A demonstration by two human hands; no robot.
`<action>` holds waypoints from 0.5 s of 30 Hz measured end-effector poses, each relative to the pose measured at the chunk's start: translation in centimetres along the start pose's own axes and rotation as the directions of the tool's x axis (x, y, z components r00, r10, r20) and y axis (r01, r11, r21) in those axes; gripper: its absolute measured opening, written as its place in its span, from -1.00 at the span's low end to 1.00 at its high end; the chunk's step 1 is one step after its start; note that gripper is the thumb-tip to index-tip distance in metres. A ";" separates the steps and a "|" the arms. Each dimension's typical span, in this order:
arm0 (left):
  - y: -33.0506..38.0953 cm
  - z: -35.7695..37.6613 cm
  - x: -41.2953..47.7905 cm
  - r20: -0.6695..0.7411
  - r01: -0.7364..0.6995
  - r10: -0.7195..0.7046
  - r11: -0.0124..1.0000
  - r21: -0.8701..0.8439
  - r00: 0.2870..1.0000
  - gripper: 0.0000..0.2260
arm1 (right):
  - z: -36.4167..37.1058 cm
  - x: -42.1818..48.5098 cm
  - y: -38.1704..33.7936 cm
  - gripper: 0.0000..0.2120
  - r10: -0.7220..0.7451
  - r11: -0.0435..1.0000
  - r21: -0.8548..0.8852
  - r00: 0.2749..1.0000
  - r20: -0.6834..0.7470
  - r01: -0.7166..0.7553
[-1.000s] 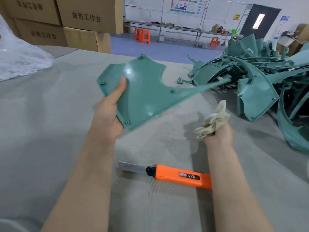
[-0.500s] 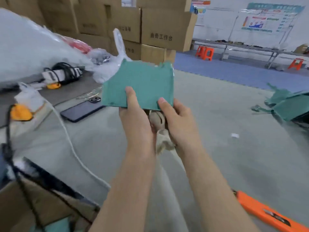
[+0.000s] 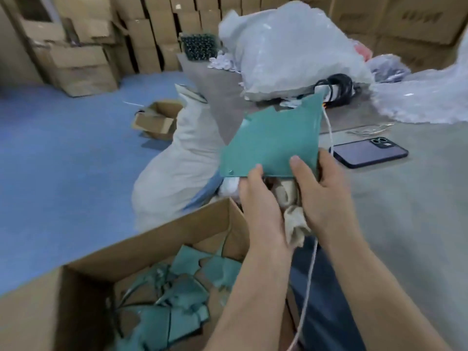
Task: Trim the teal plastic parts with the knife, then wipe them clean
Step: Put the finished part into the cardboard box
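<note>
Head view.
Part (image 3: 273, 143): teal, held in the air over the far corner of the box (image 3: 162, 234).
Left hand (image 3: 260, 198), right hand (image 3: 324, 191): each pinches its near edge, thumb on top.
Rag (image 3: 293, 219): bunched between the palms.
Box: open, teal pieces (image 3: 184, 290) inside.
Phone (image 3: 369, 152): on the table (image 3: 417, 211).

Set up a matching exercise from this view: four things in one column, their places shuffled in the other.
1. teal part
2. phone
3. cloth
4. cardboard box

A. flat on the grey table
B. lower left, holding teal pieces
C. held up by left hand and right hand
D. bunched between those hands

Pairs: 1-C, 2-A, 3-D, 4-B.
</note>
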State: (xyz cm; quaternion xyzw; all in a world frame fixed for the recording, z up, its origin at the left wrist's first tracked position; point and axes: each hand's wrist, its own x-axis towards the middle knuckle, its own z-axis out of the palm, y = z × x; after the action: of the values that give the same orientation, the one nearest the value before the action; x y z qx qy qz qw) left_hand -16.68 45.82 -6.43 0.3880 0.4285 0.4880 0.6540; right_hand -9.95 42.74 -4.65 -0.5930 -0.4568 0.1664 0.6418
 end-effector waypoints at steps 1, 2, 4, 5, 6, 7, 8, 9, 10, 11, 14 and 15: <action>0.0 0.1 -0.2 0.010 0.016 -0.015 0.998 -0.061 1.000 -0.45 | -0.1 -0.4 0.0 -0.86 -0.074 0.997 -0.023 0.996 -0.041 0.073; -0.3 0.5 -0.1 -0.009 0.033 -0.035 0.986 -0.163 0.999 -0.57 | -0.1 -0.8 0.0 -0.85 -0.138 0.989 -0.052 0.989 -0.043 0.136; -1.0 0.8 0.3 -0.086 0.057 -0.085 0.957 -0.284 0.993 -0.77 | 0.5 -1.3 0.0 -0.86 -0.188 0.976 -0.106 0.982 0.024 0.190; -1.3 0.5 0.5 -0.127 0.080 -0.115 0.964 -0.254 0.985 -0.78 | 0.9 -1.2 0.3 -0.87 -0.177 0.974 -0.132 0.981 0.077 0.186; -1.4 -0.1 0.6 -0.180 0.106 -0.153 0.964 -0.244 0.972 -0.77 | 1.5 -1.1 0.7 -0.89 -0.147 0.972 -0.163 0.980 0.130 0.168; -1.7 -0.7 0.8 -0.212 0.127 -0.190 0.952 -0.280 0.959 -0.76 | 2.0 -1.0 1.2 -0.91 -0.102 0.968 -0.207 0.978 0.183 0.139; -2.1 -1.4 0.9 -0.205 0.156 -0.232 0.932 -0.328 0.951 -0.75 | 2.7 -0.9 1.8 -0.94 -0.045 0.959 -0.262 0.970 0.237 0.109; -2.4 -2.2 0.9 -0.170 0.202 -0.276 0.913 -0.355 0.946 -0.71 | 3.4 -0.9 2.3 -0.93 0.017 0.940 -0.330 0.957 0.290 0.083; -2.6 -2.8 0.8 -0.121 0.264 -0.326 0.893 -0.364 0.938 -0.68 | 4.1 -1.0 3.0 -0.90 0.083 0.919 -0.391 0.939 0.333 0.058; -2.9 -3.4 0.6 -0.102 0.297 -0.362 0.870 -0.394 0.927 -0.68 | 4.8 -1.3 3.6 -0.88 0.148 0.897 -0.441 0.919 0.366 0.031; -3.6 -4.4 0.5 -0.067 0.332 -0.429 0.781 -0.529 0.901 -0.66 | 6.2 -2.3 5.3 -0.70 0.310 0.847 -0.528 0.866 0.393 -0.064; -3.6 -4.7 0.4 -0.045 0.333 -0.445 0.729 -0.598 0.894 -0.65 | 6.3 -2.6 5.6 -0.66 0.314 0.848 -0.525 0.867 0.388 -0.072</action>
State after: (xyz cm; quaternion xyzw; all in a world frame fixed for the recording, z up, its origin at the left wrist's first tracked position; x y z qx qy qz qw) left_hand -19.93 45.84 -11.36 0.0259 0.3912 0.4797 0.7850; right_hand -14.39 45.95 -11.56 -0.7246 -0.5585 0.2449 0.3210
